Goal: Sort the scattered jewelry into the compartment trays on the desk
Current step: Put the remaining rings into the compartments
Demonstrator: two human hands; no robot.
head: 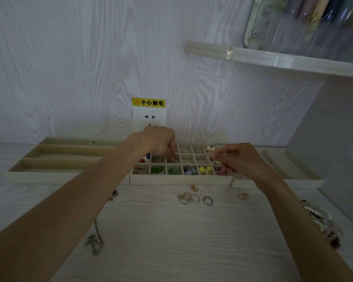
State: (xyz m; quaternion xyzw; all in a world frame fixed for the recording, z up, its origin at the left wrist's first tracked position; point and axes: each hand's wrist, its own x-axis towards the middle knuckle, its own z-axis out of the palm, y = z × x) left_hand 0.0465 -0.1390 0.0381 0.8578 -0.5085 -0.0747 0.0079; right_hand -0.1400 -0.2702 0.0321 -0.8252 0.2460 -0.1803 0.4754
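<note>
While the left hand (pixel 161 142) dips curled fingers into a middle cell of the grid tray (pixel 179 181), contents hidden, the right hand (pixel 236 159) pinches something tiny at three o'clock, rings (pixel 195 198) waiting on the desk (pixel 171 241) at six.

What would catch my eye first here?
Two bare hands, left and right, reach into a beige grid tray of colourful beads at the desk's back edge. Silver rings lie loose in front, and a yellow warning sticker marks the wall socket above.
</note>
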